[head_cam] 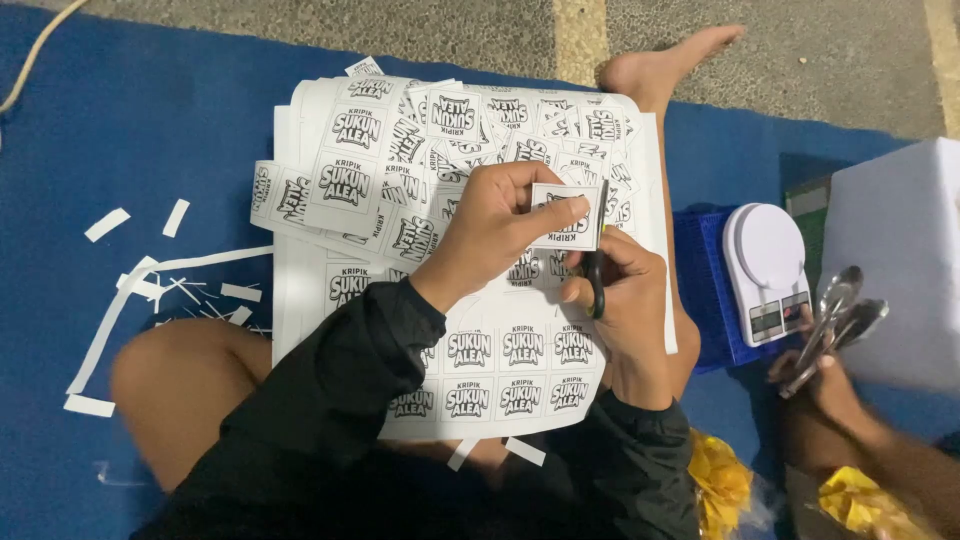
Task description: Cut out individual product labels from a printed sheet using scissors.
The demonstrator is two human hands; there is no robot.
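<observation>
Paper offcuts (150, 290), thin white strips, lie scattered on the blue mat (120, 130) at far left. Next to them, a heap of cut labels (400, 170) sits on the upper part of the printed sheets (500, 380) that rest across the person's lap. The left hand (490, 235) is closed in a pinch on a single label (572, 215), held above the heap. The right hand (625, 310) is closed around the scissors (597, 270), whose blades meet the label's right edge.

Progress, as judged: many labels are already separated, and the offcuts confirm trimming done. At least two full rows on the lower sheet remain uncut, and further sheets appear stacked beneath.

At right stand a white scale (765, 265) and a white box (895, 260). Another person's hand (825, 385) holds metal tongs (835, 320) there.
</observation>
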